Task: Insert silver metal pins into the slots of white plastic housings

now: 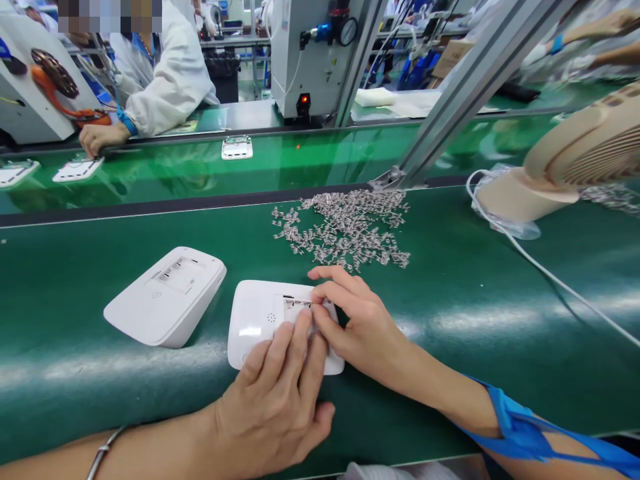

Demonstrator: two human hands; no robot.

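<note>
A white plastic housing (250, 327) lies in front of me with its battery compartment (296, 304) facing up. My left hand (280, 393) rests across its lower part, fingers stretched out, the tips at the compartment's edge. At the compartment's right end, my right hand (355, 317) has thumb and index finger pinched together; whatever is between them is hidden. Small metal contacts show inside the compartment. Just beyond my right hand spreads a heap of small metal spring contacts (345, 223). To the left sits a second white housing (165, 293), its compartment also upward.
Behind the green bench (65, 267) runs a conveyor belt (180, 170) carrying white units (237, 147). Across it, a co-worker's hand (103, 138) touches one unit. A beige fan (525, 190) with a white cable stands at right. A slanted metal post (450, 100) rises behind the heap.
</note>
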